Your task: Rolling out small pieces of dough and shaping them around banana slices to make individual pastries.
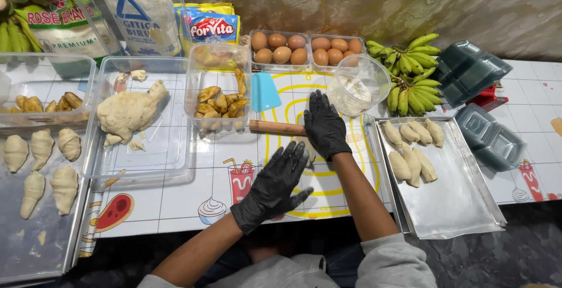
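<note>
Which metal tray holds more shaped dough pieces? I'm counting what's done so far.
The right tray, with about six pieces in two rows; the left tray shows five.

Packaging is grouped along the table's (175,200) far-left edge. A green-and-white sack (55,21) with red lettering and a red flower mark is seen at the far-left corner. A clear-wrapped white flour bag (140,10) bearing a blue triangle mark is stood just right of it. A yellow-and-blue foil pouch (211,24) with a red logo is placed next, behind a clear tub. No signs or screens are seen.
</note>
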